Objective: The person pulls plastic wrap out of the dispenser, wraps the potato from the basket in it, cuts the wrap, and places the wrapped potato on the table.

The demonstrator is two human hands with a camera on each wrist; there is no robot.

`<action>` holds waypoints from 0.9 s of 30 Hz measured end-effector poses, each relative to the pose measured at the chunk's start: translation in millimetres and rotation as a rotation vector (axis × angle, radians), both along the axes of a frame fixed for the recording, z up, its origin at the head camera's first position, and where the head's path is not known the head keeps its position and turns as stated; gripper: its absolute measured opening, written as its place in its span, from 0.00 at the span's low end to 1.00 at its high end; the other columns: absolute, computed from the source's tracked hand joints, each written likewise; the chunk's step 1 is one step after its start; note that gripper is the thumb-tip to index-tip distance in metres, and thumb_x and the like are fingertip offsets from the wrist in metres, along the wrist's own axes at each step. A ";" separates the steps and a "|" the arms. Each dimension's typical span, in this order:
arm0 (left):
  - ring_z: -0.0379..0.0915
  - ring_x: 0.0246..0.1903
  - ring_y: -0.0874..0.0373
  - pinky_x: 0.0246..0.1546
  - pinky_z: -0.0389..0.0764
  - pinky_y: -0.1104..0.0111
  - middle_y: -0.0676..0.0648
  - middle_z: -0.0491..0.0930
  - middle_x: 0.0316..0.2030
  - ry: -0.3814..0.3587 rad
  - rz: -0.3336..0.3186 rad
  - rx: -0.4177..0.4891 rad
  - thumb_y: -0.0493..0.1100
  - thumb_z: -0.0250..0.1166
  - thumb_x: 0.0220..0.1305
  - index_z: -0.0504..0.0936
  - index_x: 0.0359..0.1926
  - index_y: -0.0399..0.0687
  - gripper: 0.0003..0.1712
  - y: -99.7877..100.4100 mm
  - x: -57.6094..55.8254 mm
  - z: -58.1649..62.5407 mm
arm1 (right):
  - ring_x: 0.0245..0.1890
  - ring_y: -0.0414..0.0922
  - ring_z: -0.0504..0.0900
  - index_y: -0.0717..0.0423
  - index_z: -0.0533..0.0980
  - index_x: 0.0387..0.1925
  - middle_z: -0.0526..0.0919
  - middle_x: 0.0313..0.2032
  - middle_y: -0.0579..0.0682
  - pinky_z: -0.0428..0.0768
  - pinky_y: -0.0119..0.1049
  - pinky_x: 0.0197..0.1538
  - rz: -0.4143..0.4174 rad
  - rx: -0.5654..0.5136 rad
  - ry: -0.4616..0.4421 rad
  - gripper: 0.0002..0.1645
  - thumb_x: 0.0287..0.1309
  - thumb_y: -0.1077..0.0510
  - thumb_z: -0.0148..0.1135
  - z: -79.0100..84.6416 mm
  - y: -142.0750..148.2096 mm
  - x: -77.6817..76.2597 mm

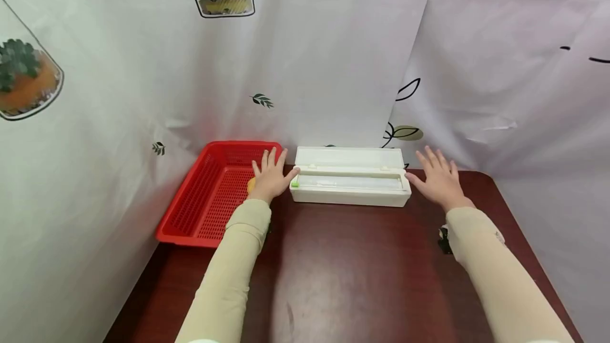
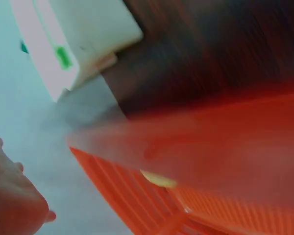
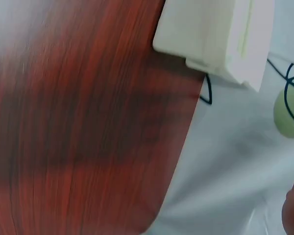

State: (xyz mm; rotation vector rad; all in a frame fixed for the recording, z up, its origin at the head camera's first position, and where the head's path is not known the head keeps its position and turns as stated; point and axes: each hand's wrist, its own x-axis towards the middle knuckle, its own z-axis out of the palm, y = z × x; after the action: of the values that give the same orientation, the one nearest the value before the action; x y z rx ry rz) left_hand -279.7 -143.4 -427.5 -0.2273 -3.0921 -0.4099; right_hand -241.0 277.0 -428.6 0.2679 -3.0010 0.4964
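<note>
A left hand [image 2: 14, 200], partly cut off by the frame's edge, appears at lower left against a pale backdrop [image 2: 81, 178], apart from a red basket [image 2: 225, 152] whose blurred near side sweeps across the view. A yellow object [image 2: 159, 179], mostly hidden, shows behind that side. Above, a white box [image 2: 98, 27] bearing a bright green tab [image 2: 63, 58] sits at a dark brown desk's [image 2: 196, 49] edge.

Box [image 1: 350, 197] of smooth plastic; basket [image 1: 183, 239] of perforated plastic; table [image 1: 343, 258] with glossy, wood-grained surface; backdrop [image 1: 333, 68] of creased, matt cloth.
</note>
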 end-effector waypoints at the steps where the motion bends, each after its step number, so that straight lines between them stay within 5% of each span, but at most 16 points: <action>1: 0.31 0.69 0.43 0.61 0.33 0.41 0.41 0.43 0.70 -0.010 -0.011 0.030 0.65 0.48 0.64 0.48 0.72 0.53 0.42 3.8 1.0 1.5 | 0.68 0.61 0.38 0.57 0.48 0.70 0.43 0.70 0.61 0.36 0.65 0.61 0.008 -0.008 -0.005 0.46 0.62 0.35 0.45 -1.3 -2.5 -0.3; 5: 0.46 0.65 0.44 0.61 0.48 0.48 0.39 0.57 0.64 -0.048 -0.049 0.046 0.55 0.58 0.63 0.59 0.68 0.51 0.36 20.8 5.0 0.7 | 0.65 0.64 0.51 0.60 0.58 0.66 0.55 0.66 0.64 0.50 0.65 0.58 0.054 -0.036 -0.053 0.36 0.63 0.46 0.52 -11.7 -14.5 -0.9; 11: 0.63 0.52 0.45 0.51 0.68 0.57 0.38 0.69 0.50 -0.103 -0.080 0.005 0.45 0.59 0.63 0.72 0.59 0.49 0.23 37.6 7.4 -21.5 | 0.60 0.64 0.60 0.59 0.68 0.60 0.65 0.60 0.66 0.57 0.63 0.57 0.064 -0.053 -0.127 0.24 0.64 0.55 0.53 -36.5 -28.8 2.9; 19: 0.64 0.50 0.48 0.47 0.71 0.58 0.42 0.68 0.49 -0.112 0.054 0.128 0.41 0.57 0.65 0.78 0.54 0.50 0.17 36.0 11.3 -39.1 | 0.58 0.62 0.56 0.55 0.77 0.53 0.65 0.56 0.63 0.61 0.60 0.54 -0.042 -0.177 -0.155 0.19 0.63 0.53 0.54 -52.1 -45.8 5.3; 27: 0.65 0.46 0.48 0.42 0.72 0.57 0.42 0.68 0.43 -0.032 0.107 0.206 0.40 0.58 0.59 0.85 0.34 0.49 0.09 34.1 9.7 -41.6 | 0.56 0.60 0.58 0.63 0.81 0.40 0.69 0.51 0.62 0.66 0.53 0.53 -0.120 -0.329 -0.110 0.14 0.59 0.56 0.60 -51.0 -51.0 2.2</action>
State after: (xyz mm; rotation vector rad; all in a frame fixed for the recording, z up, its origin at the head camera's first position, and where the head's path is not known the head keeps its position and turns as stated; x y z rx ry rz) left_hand -269.9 -109.3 -469.1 -0.0516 -3.0438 -0.7274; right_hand -238.9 226.1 -479.6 0.0356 -2.9474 1.0045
